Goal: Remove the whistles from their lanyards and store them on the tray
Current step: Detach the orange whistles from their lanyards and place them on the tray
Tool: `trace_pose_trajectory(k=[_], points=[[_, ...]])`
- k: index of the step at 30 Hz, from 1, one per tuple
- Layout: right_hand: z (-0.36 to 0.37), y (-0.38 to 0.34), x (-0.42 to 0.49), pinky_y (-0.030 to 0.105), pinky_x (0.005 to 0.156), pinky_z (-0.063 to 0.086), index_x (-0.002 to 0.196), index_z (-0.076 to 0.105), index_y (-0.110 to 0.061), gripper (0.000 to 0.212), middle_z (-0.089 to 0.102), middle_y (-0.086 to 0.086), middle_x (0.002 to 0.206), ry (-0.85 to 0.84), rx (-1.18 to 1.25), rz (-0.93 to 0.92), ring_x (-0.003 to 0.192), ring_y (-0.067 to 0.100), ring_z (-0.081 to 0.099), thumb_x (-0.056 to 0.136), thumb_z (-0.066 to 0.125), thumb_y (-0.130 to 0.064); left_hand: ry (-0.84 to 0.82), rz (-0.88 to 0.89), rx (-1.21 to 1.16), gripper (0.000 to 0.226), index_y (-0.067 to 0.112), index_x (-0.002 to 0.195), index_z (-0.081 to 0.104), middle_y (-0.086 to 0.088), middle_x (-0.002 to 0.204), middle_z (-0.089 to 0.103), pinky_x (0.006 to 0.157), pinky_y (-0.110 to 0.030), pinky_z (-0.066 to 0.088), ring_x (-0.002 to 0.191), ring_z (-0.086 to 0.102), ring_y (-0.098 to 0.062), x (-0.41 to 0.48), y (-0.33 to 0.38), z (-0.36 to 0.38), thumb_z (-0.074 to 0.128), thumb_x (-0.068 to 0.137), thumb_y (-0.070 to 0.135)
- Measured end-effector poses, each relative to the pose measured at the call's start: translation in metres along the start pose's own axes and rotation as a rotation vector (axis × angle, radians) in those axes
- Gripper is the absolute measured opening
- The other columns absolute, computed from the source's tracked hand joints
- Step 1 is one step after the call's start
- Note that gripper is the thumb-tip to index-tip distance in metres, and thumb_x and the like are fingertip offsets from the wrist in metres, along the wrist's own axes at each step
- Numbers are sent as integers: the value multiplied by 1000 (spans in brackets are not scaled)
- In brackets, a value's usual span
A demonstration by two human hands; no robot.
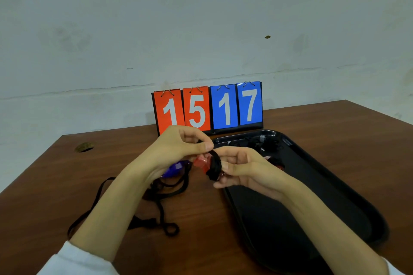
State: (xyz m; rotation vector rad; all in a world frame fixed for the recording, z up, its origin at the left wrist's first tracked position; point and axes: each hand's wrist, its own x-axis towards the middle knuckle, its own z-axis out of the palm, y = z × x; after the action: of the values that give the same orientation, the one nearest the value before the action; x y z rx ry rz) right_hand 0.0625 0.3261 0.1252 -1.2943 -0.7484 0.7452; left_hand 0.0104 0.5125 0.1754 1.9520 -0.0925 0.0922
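Centrally, left hand (pixel 178 147) and right hand (pixel 243 169) tight on lanyard (pixel 215 166) of red whistle (pixel 201 162); purple whistle (pixel 175 167) beneath, scoreboard (pixel 207 107) behind.

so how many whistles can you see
3: red whistle between left hand and right hand, purple whistle on the table, reddish whistle on the tray; others may be hidden.

My left sleeve (pixel 73 261) is plain white, soft fabric, bunched in loose folds high on the forearm. Of my right sleeve (pixel 394 269) only a small white corner shows. Both forearms run bare down to my left grip (pixel 178 147) and right grip (pixel 243 169).
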Motion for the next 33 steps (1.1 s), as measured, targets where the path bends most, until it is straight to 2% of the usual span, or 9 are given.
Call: trace_pose_trajectory(k=[4,7,10,15,18,21,25,29,33], points=[[-5,0,0,33,75,56,129,53,-13,71,63,13,95,3,354,-36,72,16,63,64,83,-14,4,-55,-235,11,6,86,72,-12,76,71,58,-19,56,64,67,-15,-1,0,5,69,76,8],[-6,-1,-1,30,74,58,121,64,-11,65,68,13,97,28,602,-67,71,14,64,60,85,-8,29,-35,-363,11,3,89,70,-10,72,70,59,-20,57,61,67,-14,-3,2,13,66,79,3],[-3,3,-1,30,70,59,116,66,-2,63,67,15,91,65,823,-57,68,15,65,56,86,0,105,23,-424,12,4,92,70,-11,75,71,61,-20,56,65,67,-15,-3,4,25,64,82,2],[-3,4,0,30,63,60,114,63,1,63,62,15,93,95,1102,-56,70,19,67,55,83,9,127,140,-367,26,11,99,70,-8,92,74,78,-25,56,88,71,-21,-6,3,36,67,77,-3],[-1,4,1,30,64,60,110,65,2,56,62,16,92,77,1137,-49,69,20,67,57,82,10,190,185,-304,23,11,95,71,-7,88,75,75,-23,56,82,71,-22,-5,2,38,67,78,-3],[2,5,3,29,64,60,106,67,5,49,64,16,90,63,1140,-34,70,20,67,59,81,9,264,238,-207,21,17,85,71,0,78,73,69,-17,53,73,70,-14,-4,1,40,69,77,-2],[4,5,2,31,64,60,110,65,3,54,63,15,86,76,1171,-26,68,20,65,58,81,11,329,316,-73,19,21,85,68,6,86,69,76,-12,50,83,66,-2,-3,0,44,68,80,3],[8,4,2,31,64,60,107,65,4,53,62,14,83,75,1151,-19,67,19,65,58,81,11,419,313,-161,19,20,84,66,5,80,68,69,-13,51,74,65,-1,-4,1,49,68,81,2],[9,5,2,31,62,59,104,66,5,51,61,13,82,81,1162,-18,67,19,65,56,82,11,500,404,-5,21,24,88,69,11,84,69,75,-12,50,83,64,0,-7,-2,52,70,80,5]])
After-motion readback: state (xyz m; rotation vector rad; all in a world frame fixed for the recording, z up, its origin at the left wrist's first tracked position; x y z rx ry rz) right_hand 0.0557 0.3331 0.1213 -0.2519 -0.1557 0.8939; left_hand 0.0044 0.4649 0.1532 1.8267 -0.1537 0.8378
